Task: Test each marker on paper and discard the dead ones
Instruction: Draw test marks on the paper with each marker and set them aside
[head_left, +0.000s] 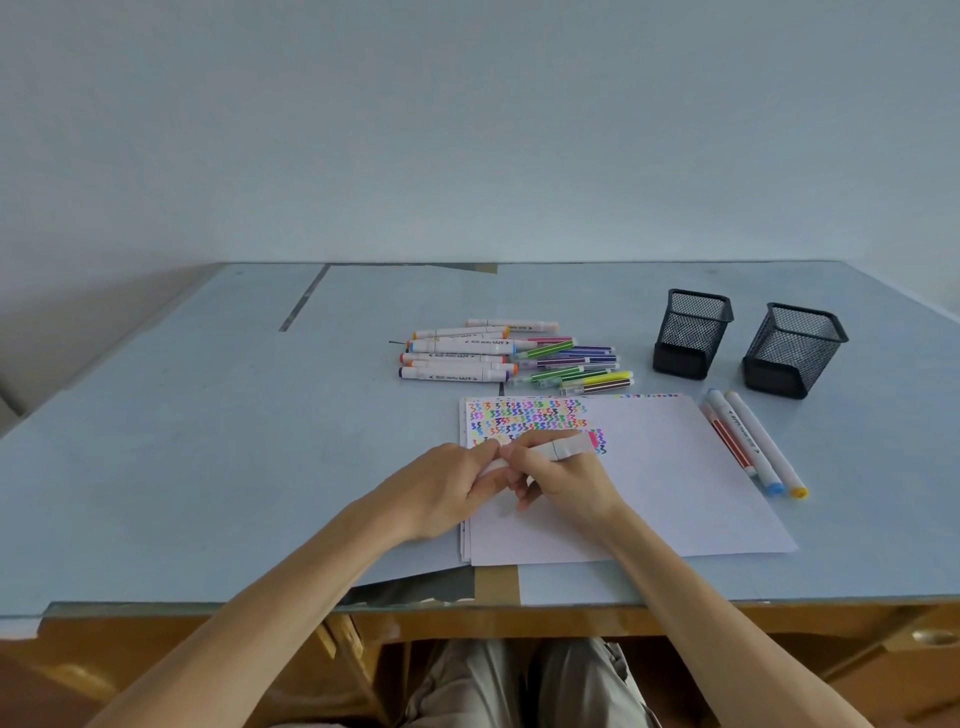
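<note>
The marker (550, 451) is partly covered by the fingers (511, 457) of both hands, so its left end cannot be seen. Print on the white markers (457, 358) is too small to read. Both mesh cups (692, 332) hide their insides.

White marker (563, 448) with pink end held level over paper (649, 467), both hands on it. Paper: white sheet stack flat on desk, upper-left corner filled with rows of multicoloured squiggles. Heap of markers (498, 356) just beyond paper: fat white ones left, thin coloured ones right. Three markers (753, 441) lie side by side along paper's right edge.
</note>
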